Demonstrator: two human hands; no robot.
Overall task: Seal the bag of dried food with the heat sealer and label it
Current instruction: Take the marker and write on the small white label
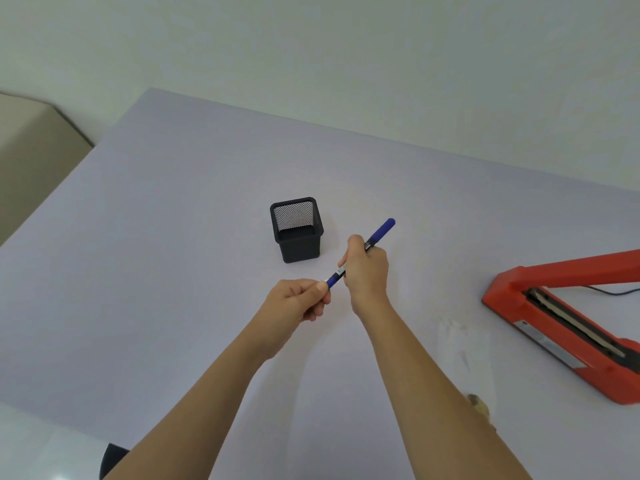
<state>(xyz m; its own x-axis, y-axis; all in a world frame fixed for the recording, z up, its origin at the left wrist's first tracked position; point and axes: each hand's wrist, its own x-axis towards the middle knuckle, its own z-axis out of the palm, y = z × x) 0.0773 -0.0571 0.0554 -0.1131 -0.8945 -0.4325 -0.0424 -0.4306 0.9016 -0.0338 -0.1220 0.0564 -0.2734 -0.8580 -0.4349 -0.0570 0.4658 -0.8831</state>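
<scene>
A clear bag (464,355), hard to see, lay on the table (173,271) by the right arm. The red sealer (505,297) sat near it, lid up. The left hand (298,299) pinched 1 end of a blue pen (381,229). The right hand (367,271) curled round its middle. A black cup (299,249) stood just behind.

We see a pale lilac table (173,237) with a plain off-white wall (346,46) behind it. Left of the table stands a beige block (31,150). Glossy white floor (34,445) shows below its near edge.
</scene>
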